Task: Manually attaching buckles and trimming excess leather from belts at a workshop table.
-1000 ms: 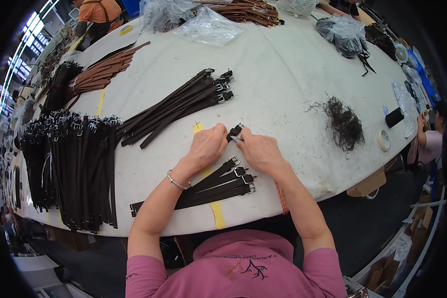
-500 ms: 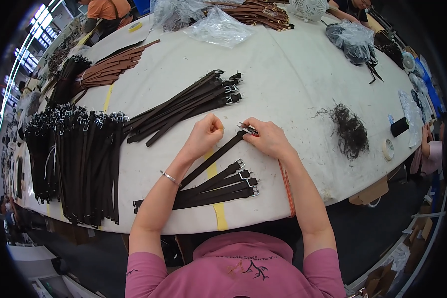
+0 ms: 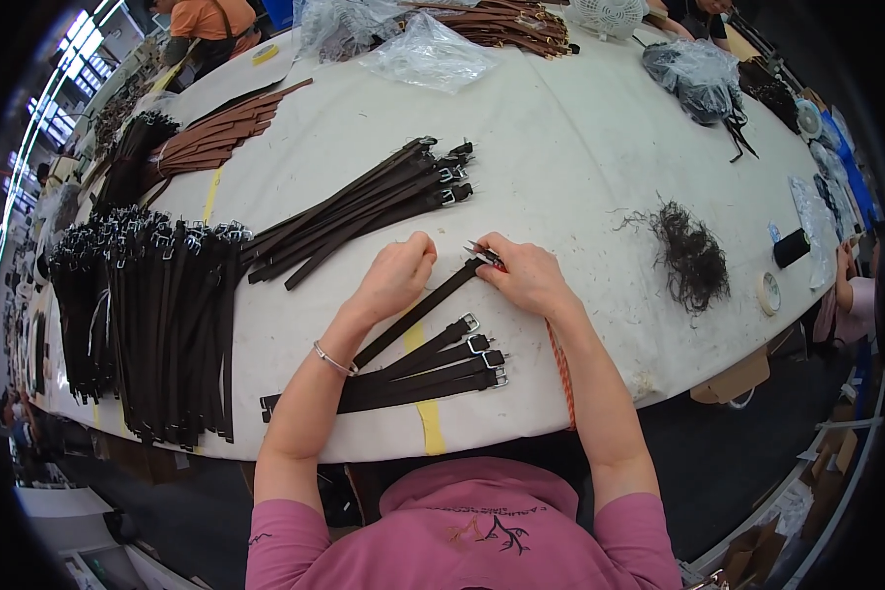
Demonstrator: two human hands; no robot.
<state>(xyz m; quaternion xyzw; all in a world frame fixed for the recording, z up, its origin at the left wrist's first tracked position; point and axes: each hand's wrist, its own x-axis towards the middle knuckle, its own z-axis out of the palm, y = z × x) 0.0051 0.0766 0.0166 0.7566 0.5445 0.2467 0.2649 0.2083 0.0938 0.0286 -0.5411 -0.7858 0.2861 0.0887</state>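
A dark brown or black belt [image 3: 418,314] lies slantwise on the table, its lower part passing behind my left forearm. My right hand [image 3: 526,275] is closed around small thread snips [image 3: 489,257] and holds the belt's upper end; the blades point up and left over it. Just left of that end, my left hand [image 3: 397,276] is closed with its fingertips pinched; anything between them is too small to make out. Below the belt, several dark belts with silver buckles [image 3: 433,378] fan out, partly under my left forearm.
A looser heap of dark buckled belts [image 3: 364,211] lies ahead, beside a dense stack [image 3: 167,334] at left. Brown straps [image 3: 231,128] lie farther back. A tangle of dark thread clippings [image 3: 693,256], a black thread spool [image 3: 791,250] and a tape roll [image 3: 770,293] are at right.
Both hands stay nearly in place, with the snips still at the belt's end. My left hand's fingers have turned slightly, and the whole view has shifted a little.
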